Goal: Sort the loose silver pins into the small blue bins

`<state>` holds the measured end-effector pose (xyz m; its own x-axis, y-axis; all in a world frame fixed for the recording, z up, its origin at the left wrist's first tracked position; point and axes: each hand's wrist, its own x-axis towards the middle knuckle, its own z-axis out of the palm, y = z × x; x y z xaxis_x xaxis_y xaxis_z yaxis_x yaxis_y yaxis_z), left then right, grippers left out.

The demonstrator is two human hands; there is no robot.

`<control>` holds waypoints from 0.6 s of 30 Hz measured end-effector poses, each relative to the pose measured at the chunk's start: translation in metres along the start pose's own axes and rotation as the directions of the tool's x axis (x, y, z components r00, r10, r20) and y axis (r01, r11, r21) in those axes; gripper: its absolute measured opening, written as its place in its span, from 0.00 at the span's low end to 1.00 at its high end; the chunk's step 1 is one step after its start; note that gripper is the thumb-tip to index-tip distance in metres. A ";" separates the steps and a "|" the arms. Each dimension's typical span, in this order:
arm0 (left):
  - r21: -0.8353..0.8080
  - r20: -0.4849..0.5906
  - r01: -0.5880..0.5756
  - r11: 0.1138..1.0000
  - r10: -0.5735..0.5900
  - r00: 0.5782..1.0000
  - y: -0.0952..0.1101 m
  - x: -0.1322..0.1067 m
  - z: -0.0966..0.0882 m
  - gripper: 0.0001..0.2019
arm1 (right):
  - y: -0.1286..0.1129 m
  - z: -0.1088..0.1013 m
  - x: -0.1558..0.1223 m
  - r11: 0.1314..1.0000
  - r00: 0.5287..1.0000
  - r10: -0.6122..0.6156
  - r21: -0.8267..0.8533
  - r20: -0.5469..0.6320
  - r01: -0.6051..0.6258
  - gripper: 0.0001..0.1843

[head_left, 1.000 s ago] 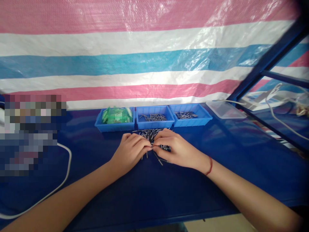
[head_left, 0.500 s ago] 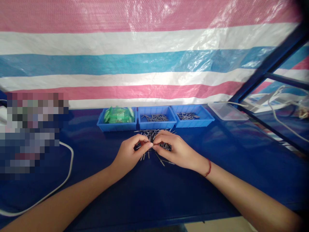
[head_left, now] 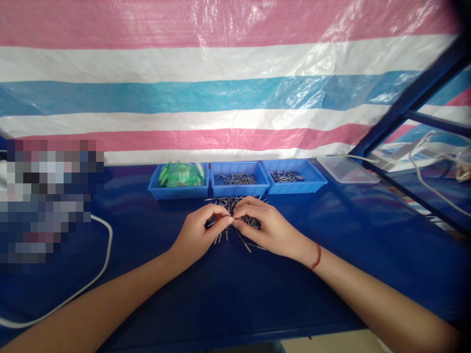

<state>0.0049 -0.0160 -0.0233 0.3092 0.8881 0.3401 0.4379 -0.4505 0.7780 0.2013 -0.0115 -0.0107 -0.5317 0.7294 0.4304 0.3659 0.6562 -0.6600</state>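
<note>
A loose pile of thin metal pins, which look like blind rivets (head_left: pixel 222 202), lies on the blue table (head_left: pixel 235 289). Over its near side, my left hand (head_left: pixel 200 228) pinches thumb against forefinger. Meeting it tip to tip, my right hand (head_left: pixel 263 225) is closed in a similar pinch, a red cord on its wrist. Whatever sits between the fingertips is too small and covered to make out. Behind the pile stand three blue bins: the left bin (head_left: pixel 180 193) has green plastic packets (head_left: pixel 178 175), while the middle bin (head_left: pixel 239 190) and right bin (head_left: pixel 303 187) hold similar pins.
A clear plastic lid (head_left: pixel 348 170) lies right of the bins, near a dark blue metal frame (head_left: pixel 390 113). At left, a white cable (head_left: pixel 109 240) curves over the table below a blurred-out area. Striped plastic sheeting (head_left: pixel 221 98) hangs behind.
Both hands keep their pinch over the pile, with barely any visible movement. The bins and the loose pins look the same.
</note>
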 end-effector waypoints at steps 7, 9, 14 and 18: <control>0.052 -0.015 -0.028 0.998 0.029 0.999 0.001 0.001 0.000 0.04 | -0.001 -0.002 0.001 1.000 0.997 0.002 -0.028 -0.082 -0.004 0.03; 0.065 -0.017 -0.037 0.997 0.038 0.999 0.001 0.001 0.000 0.04 | -0.002 -0.003 0.001 0.999 0.993 0.005 -0.031 -0.114 -0.008 0.03; 0.083 -0.004 -0.055 0.995 0.056 0.998 0.001 0.002 0.000 0.03 | -0.004 -0.005 0.001 1.000 0.988 -0.012 -0.017 -0.154 0.009 0.04; 0.088 0.019 -0.075 0.993 0.074 0.997 0.001 0.003 0.000 0.03 | -0.007 -0.004 0.000 1.000 0.986 -0.031 -0.007 -0.166 0.031 0.03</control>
<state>0.0066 -0.0140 -0.0218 0.3568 0.8505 0.3866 0.4861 -0.5224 0.7006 0.2018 -0.0150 -0.0030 -0.4089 0.7304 0.5471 0.3547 0.6795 -0.6422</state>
